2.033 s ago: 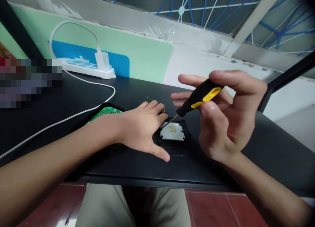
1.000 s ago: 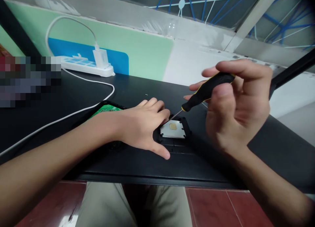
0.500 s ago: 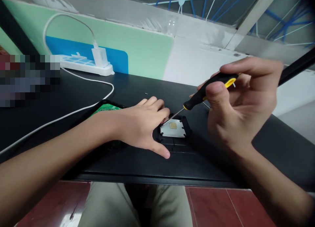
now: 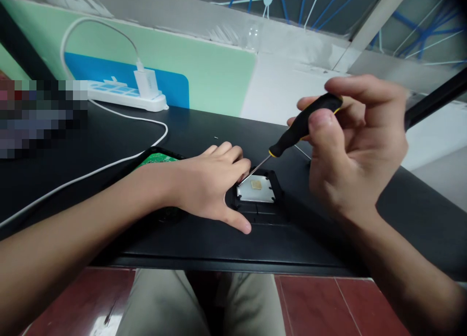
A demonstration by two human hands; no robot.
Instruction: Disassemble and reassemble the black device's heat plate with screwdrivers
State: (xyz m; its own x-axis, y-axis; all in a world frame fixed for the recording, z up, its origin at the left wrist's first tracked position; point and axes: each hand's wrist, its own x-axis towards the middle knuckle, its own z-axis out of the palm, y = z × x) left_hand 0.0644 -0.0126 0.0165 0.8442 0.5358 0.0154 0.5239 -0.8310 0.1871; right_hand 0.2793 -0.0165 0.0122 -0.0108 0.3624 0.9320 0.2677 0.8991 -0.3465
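Note:
My right hand (image 4: 357,141) grips a black and yellow screwdriver (image 4: 302,124), tilted down to the left. Its thin tip meets the upper left corner of a silver metal plate (image 4: 260,194) that has a small yellowish square pad (image 4: 256,185) in its middle. The plate sits in a black plastic housing (image 4: 279,187). My left hand (image 4: 213,185) lies flat over the housing's left side, thumb spread out and fingers reaching near the tip. Under my left wrist, a green circuit board (image 4: 156,158) in a black frame is partly hidden.
A white power strip (image 4: 127,97) with a plugged-in charger (image 4: 146,83) stands against the wall, its white cable (image 4: 109,166) crossing the black table (image 4: 204,246). A tiny light-coloured piece (image 4: 216,137) lies behind my left hand. A thin metal rod (image 4: 303,153) shows behind my right hand.
My right hand and the screwdriver handle have shifted slightly left, and the handle has turned in the fingers. The tip stays at the plate's corner. My left hand holds its place.

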